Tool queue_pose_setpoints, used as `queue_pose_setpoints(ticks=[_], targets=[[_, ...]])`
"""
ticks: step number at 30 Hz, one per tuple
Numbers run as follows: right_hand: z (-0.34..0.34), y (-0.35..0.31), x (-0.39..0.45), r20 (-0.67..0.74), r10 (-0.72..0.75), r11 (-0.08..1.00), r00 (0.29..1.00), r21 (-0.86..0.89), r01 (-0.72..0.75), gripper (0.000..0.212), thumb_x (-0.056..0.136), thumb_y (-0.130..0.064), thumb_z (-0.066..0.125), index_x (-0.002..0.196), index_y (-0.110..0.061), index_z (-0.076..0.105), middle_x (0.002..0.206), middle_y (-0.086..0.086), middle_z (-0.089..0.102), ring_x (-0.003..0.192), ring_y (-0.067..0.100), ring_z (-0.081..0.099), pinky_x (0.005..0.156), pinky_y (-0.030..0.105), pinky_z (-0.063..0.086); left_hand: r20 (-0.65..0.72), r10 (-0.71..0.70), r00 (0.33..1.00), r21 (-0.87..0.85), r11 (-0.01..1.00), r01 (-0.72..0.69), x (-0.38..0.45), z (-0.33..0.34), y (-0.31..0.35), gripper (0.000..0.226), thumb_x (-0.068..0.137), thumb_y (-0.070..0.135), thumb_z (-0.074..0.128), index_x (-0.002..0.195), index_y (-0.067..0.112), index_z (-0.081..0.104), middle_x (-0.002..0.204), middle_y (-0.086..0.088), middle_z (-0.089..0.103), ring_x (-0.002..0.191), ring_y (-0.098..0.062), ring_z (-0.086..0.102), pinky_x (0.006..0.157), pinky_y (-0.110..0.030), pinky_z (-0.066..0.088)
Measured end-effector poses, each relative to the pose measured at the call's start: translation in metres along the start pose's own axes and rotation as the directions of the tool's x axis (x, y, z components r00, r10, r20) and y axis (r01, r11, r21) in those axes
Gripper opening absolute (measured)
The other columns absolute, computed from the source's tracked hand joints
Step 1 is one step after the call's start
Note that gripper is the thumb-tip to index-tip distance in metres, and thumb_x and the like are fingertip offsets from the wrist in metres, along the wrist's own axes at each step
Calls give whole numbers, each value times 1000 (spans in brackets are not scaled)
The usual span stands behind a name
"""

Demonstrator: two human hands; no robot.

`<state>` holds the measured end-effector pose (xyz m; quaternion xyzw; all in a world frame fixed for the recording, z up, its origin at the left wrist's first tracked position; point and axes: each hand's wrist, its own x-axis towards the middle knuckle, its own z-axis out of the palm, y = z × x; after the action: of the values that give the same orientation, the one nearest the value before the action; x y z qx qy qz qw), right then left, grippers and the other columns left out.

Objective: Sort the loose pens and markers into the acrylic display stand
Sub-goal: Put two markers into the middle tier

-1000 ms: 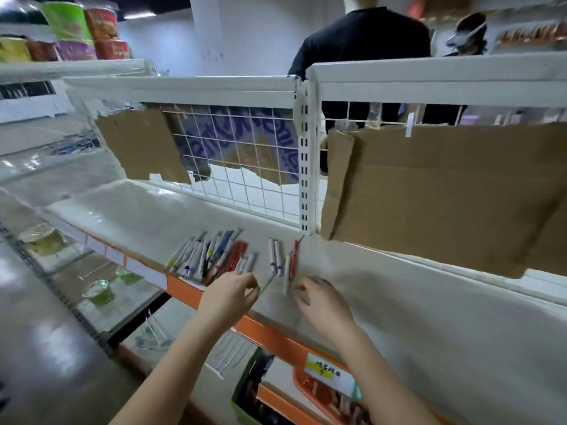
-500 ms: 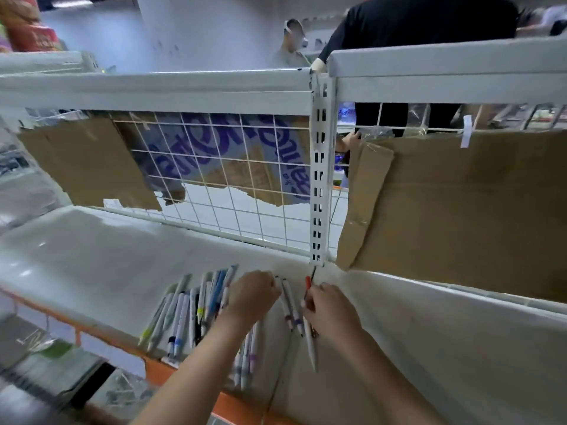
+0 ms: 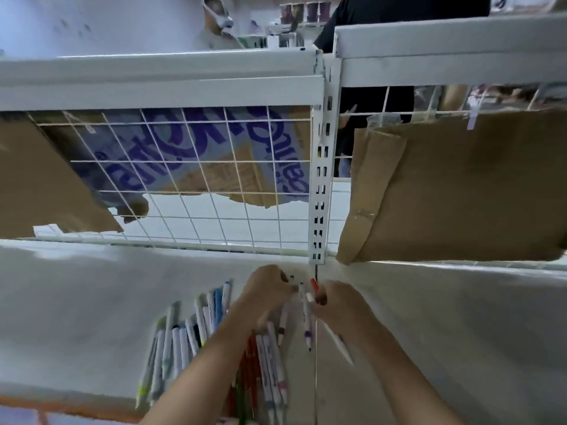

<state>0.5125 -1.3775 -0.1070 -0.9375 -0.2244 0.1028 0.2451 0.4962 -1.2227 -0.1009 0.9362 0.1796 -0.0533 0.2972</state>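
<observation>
Several loose pens and markers [image 3: 184, 338] lie in a row on the white shelf [image 3: 92, 302], and more white and red ones [image 3: 270, 363] run under my left forearm. My left hand [image 3: 267, 291] curls its fingertips on the top end of a white pen [image 3: 283, 317]. My right hand [image 3: 337, 305] pinches a red-capped white pen [image 3: 313, 284] whose body sticks out below the palm. A white pen with a purple band [image 3: 306, 320] lies between the two hands. No acrylic stand is in view.
A white wire grid [image 3: 190, 185] and a slotted upright post [image 3: 320, 179] close the back of the shelf. Cardboard sheets [image 3: 460, 185] hang on the grid at left and right. The orange shelf edge [image 3: 61, 407] runs along the front. People stand behind the shelving.
The view has closed in on the shelf. Both hands have moved further back towards the post, and the right hand has lifted the red-capped pen's top end.
</observation>
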Motion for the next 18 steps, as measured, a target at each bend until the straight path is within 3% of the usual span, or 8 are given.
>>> queue_pose_setpoints(ticks=[3,6,9,10,12,14,18], targets=[[-23,-10,-16,-104,65,961,992,275,-34,18,87,-32,60,76,-19,55,70,-9,57,66,8,52,52,14,35,43,132,990,-225,967,-119,-9,-17,4,9,81,19,64,79,14,57,75,-8,65,70,-24,65,72,-34,56],[-42,-19,-34,-229,166,876,959,480,-37,14,86,-25,64,74,-28,56,70,-17,61,68,-2,58,58,8,40,50,307,950,-408,875,-261,-22,-33,18,11,81,12,64,81,21,58,79,-7,66,67,-19,64,74,-40,58],[-57,-24,-56,-317,283,789,905,613,-32,5,86,-12,63,90,-14,62,88,2,68,86,17,63,81,32,50,61,489,870,-471,783,-407,-33,-42,40,18,84,10,63,84,28,59,81,0,66,71,-14,63,77,-40,57],[-64,-24,-67,-357,296,780,886,626,-8,9,86,-6,63,94,-9,62,91,7,67,88,20,62,85,36,50,60,531,845,-480,758,-442,-38,-44,50,17,85,12,63,88,29,59,87,2,66,75,-12,63,77,-36,56],[-77,-20,-92,-456,306,801,836,598,32,11,85,-6,64,92,-15,61,87,2,68,86,18,64,87,40,51,60,602,796,-522,699,-489,-51,-44,72,17,86,14,62,96,27,59,95,5,66,83,-9,63,79,-30,56],[-90,-11,-121,-535,328,841,779,541,17,14,85,-17,66,87,-29,60,84,-6,68,84,13,66,85,41,53,61,685,726,-561,626,-543,-66,-41,96,15,86,15,62,96,27,60,95,7,67,88,-10,65,81,-33,56],[-120,12,-186,-641,362,872,676,490,-3,16,86,-21,65,99,-30,59,88,-7,68,87,9,65,84,42,53,68,803,592,-663,480,-575,-105,-20,150,9,87,12,62,92,19,63,90,-7,68,79,-15,66,76,-37,58]])
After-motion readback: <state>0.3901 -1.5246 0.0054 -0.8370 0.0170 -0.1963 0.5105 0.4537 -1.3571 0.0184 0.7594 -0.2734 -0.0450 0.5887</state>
